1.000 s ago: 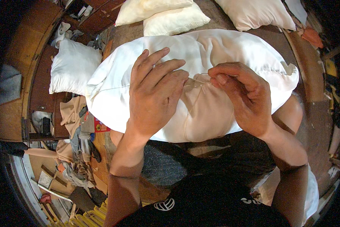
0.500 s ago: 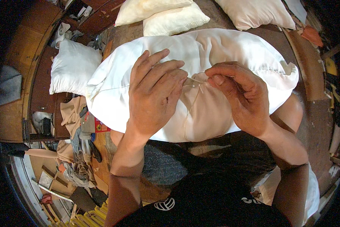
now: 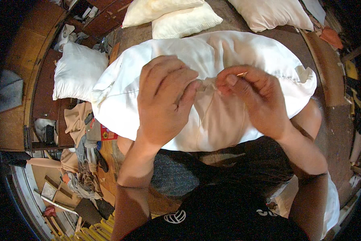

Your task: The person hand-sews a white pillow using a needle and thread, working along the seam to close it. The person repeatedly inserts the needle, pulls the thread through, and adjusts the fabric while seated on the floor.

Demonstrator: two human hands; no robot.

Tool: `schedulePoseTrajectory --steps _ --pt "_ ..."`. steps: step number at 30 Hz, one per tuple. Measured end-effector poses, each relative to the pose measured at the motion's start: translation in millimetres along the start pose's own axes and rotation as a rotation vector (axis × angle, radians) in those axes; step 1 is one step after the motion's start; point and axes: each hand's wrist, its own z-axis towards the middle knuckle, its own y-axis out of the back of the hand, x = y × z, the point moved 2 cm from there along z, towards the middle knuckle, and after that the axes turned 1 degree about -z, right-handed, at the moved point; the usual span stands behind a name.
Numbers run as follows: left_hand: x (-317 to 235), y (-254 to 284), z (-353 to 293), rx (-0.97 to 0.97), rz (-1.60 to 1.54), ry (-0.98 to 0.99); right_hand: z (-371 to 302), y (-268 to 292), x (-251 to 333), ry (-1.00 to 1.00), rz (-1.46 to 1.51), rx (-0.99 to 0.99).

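Note:
A large white satin pillow [image 3: 265, 52] lies across my lap, its surface wrinkled under my hands. My left hand [image 3: 160, 100] is raised over its middle, thumb and forefinger pinched on a thin pale thread. Facing it, my right hand [image 3: 256, 98] is closed with thumb and forefinger together on the same thread. The short stretch of thread [image 3: 206, 84] between the fingertips is blurred, and a strand hangs down over the satin. A small bright sliver shows at the right forefinger; I cannot tell what it is.
Two cream pillows [image 3: 186, 20] are stacked beyond the satin one, with another pillow [image 3: 273, 14] at far right. A white pillow [image 3: 80, 70] leans at the left by wooden cabinets [image 3: 12, 128]. Cloths and clutter [image 3: 82, 180] lie at lower left.
The spread fingers of my left hand have curled in. My right fingers have tilted slightly, and the bright sliver now shows on the forefinger. The satin pillow has stayed in place.

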Motion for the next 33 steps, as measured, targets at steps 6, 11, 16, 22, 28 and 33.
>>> schedulePoseTrajectory --steps 6,11,16,22,28,33 --pt "1.0 -2.5 -11.5 0.303 -0.016 -0.024 5.9 8.6 -7.7 -0.094 0.3 -0.054" --pt "-2.6 1.3 -8.3 0.377 0.022 -0.01 6.1 10.3 -8.2 -0.1 0.241 -0.018" --pt "-6.1 7.7 -6.9 0.374 0.032 0.008 5.9 11.3 -6.3 -0.103 0.209 0.001" --pt "-6.4 16.3 -5.1 0.396 0.012 0.066 6.9 10.4 -5.9 -0.09 0.188 -0.003" --pt "-7.6 20.1 -2.5 0.402 -0.08 0.146 5.7 7.5 -3.4 -0.075 0.178 0.005" --pt "-11.1 18.3 -1.8 0.377 -0.069 0.194 6.0 9.0 -5.3 -0.055 0.145 0.033"
